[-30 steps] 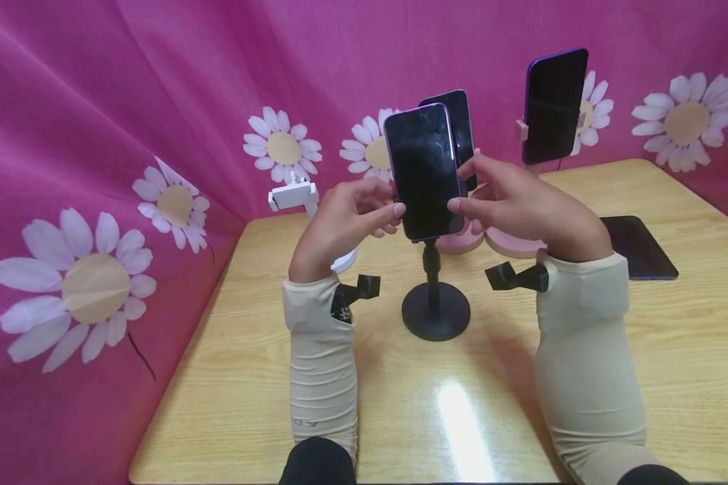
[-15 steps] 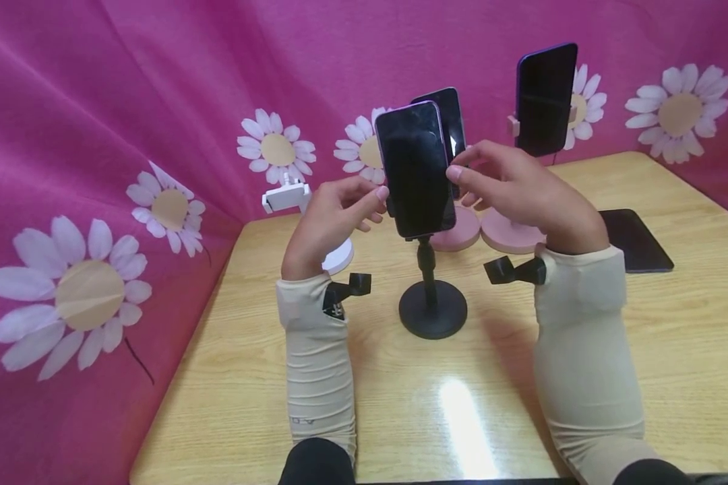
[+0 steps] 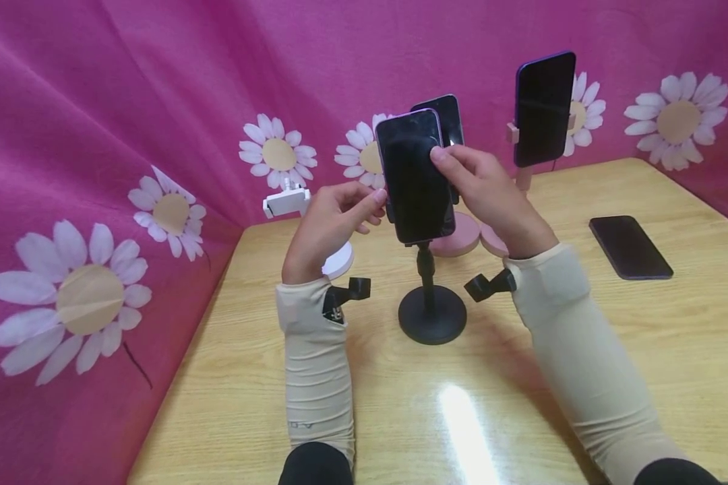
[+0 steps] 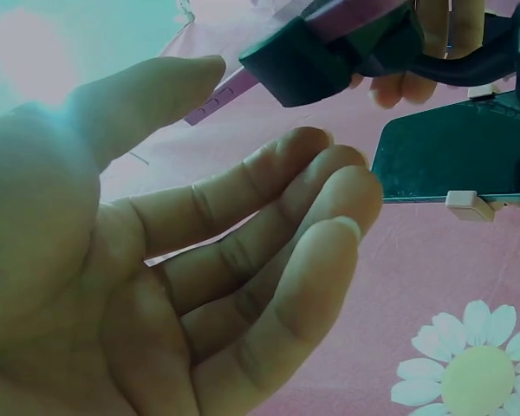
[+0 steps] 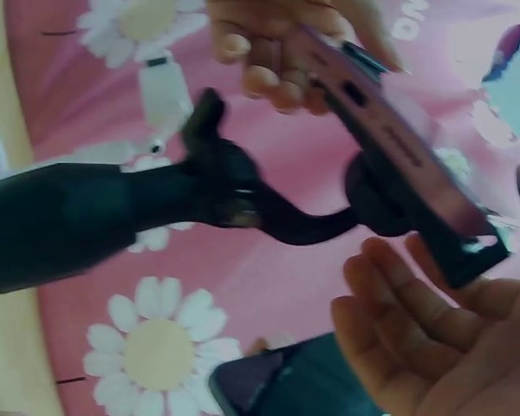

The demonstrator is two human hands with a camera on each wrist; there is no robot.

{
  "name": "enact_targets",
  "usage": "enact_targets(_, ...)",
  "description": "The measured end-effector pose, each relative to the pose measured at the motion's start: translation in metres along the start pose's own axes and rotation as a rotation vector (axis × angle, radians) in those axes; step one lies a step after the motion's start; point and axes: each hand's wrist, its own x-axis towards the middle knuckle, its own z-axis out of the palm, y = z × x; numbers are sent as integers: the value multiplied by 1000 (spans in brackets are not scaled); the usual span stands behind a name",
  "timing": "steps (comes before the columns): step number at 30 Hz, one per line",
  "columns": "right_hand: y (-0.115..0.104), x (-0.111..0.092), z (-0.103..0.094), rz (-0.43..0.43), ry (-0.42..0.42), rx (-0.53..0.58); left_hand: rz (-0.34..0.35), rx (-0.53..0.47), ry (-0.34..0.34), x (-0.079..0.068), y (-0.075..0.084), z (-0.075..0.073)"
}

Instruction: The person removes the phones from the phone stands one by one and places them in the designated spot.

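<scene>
A dark phone (image 3: pixel 414 188) with a purple edge stands upright in the clamp (image 4: pixel 295 65) of a black round-based stand (image 3: pixel 433 320). My right hand (image 3: pixel 491 195) pinches the phone's right side, its thumb on the screen and its fingers behind, partly hidden in the head view. From below, the right wrist view shows the phone's bottom edge (image 5: pixel 399 143) and these fingers close to its back. Beside the phone's left edge, my left hand (image 3: pixel 334 225) hovers with relaxed, slightly bent fingers. In the left wrist view a gap separates its thumb (image 4: pixel 156 95) from the clamp.
Behind stands another upright phone (image 3: pixel 449 118), above a pink round base (image 3: pixel 458 239). A purple-edged phone (image 3: pixel 544 111) sits in a pink holder at right. One phone (image 3: pixel 631 247) lies flat on the table (image 3: pixel 400 404). A white holder (image 3: pixel 287 201) stands at left. Pink cloth (image 3: pixel 188 81) hangs behind.
Both hands came off the phone's sides. My right hand then moved left, its thumb now on the screen; the left hand stays slightly apart.
</scene>
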Motion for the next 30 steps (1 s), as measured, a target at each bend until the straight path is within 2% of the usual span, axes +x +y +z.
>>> enact_targets(4, 5, 0, 6, -14, -17, 72, 20, -5, -8, 2, -1, 1)
enact_targets(8, 9, 0, 14, -61, -24, 60, 39, 11, -17, 3, 0, 1)
enact_targets(12, 12, -2, 20, -97, 17, 27, 47, 46, -35, 3, 1, 2)
enact_targets(17, 17, -3, 28, -130, 75, 57, 75, 115, -34, 3, -1, 4)
enact_targets(21, 21, -4, 33, -159, 89, 78, 144, 181, -21, 1, -7, 6)
enact_targets(24, 22, -5, 35, -181, 98, 82, 228, 209, -7, 1, -12, 8)
enact_targets(30, 21, -5, 34, -227, 114, 76, 373, 219, 31, 9, -19, 13)
